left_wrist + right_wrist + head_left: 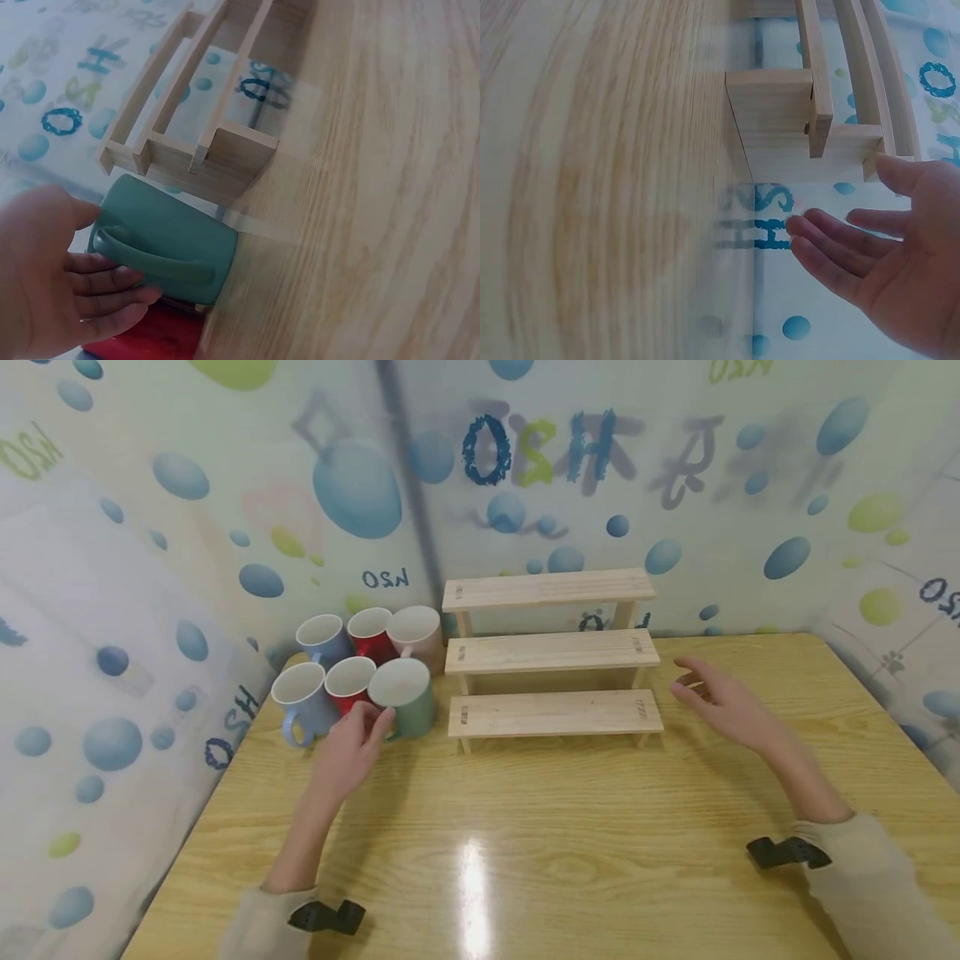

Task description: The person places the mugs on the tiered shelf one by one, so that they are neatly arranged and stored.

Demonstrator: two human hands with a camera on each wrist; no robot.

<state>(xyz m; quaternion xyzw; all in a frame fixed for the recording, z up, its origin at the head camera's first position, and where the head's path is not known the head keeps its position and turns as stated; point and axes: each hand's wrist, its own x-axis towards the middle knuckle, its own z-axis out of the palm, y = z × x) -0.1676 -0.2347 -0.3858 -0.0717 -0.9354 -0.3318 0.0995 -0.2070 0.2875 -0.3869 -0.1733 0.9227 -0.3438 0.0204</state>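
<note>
A green mug (pixel 402 697) stands at the front right of a group of mugs, its handle (pixel 154 259) facing my left hand. My left hand (pixel 348 750) is at that handle, fingers loosely bent and thumb near the rim; no closed grip shows in the left wrist view. Behind and beside it are two red mugs (pixel 350 683), two blue mugs (pixel 307 700) and a pale pink mug (pixel 417 637). To the right of a three-step wooden rack (pixel 555 713), my right hand (pixel 720 700) hovers with relaxed fingers and holds nothing.
The wooden table (pixel 570 843) meets a patterned curtain (pixel 510 518) at the back and sides. The rack stands against the back curtain, close to the right of the mugs. Each wrist carries a black camera mount (pixel 327 917).
</note>
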